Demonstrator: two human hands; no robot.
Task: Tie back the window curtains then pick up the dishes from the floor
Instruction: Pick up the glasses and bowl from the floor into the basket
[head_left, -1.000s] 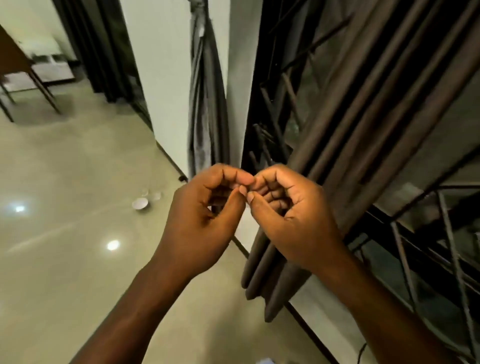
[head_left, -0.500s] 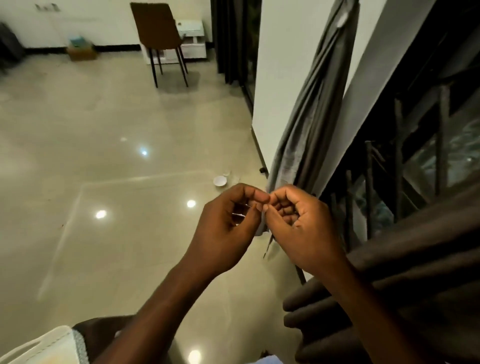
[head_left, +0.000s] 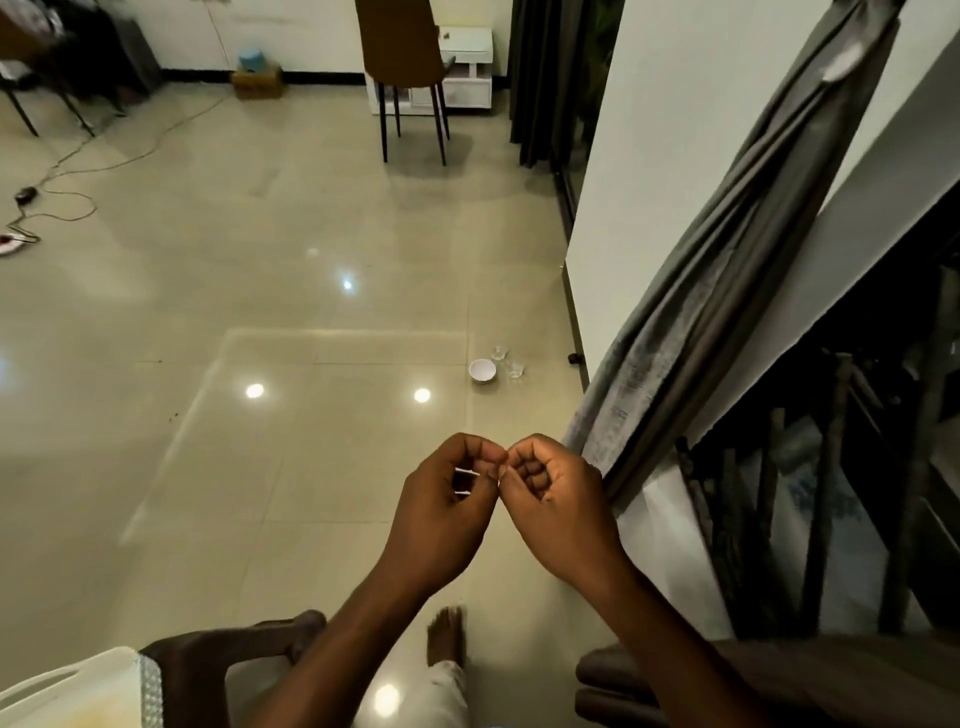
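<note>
My left hand (head_left: 449, 499) and my right hand (head_left: 553, 496) are held together in front of me, fingers curled and fingertips meeting. They pinch a thin pale band (head_left: 467, 473), which shows between the left fingers. The gathered grey curtain (head_left: 727, 291) hangs slanted just right of my right hand. A brown curtain (head_left: 779, 680) bunches at the bottom right. On the floor beyond my hands sit a small white bowl (head_left: 482, 371) and two little clear glasses (head_left: 500, 353) (head_left: 516, 369).
The window grille (head_left: 831, 493) fills the right side. A brown chair (head_left: 410, 62) and a white cabinet (head_left: 467, 67) stand at the far wall. A cable (head_left: 78, 156) trails over the floor at left. A dark wooden seat (head_left: 208, 654) and a white plastic item (head_left: 67, 691) lie near my foot (head_left: 445, 636).
My view has swung from the window and brown curtain toward the open floor. My hands have stayed together, still pinching the thin band.
</note>
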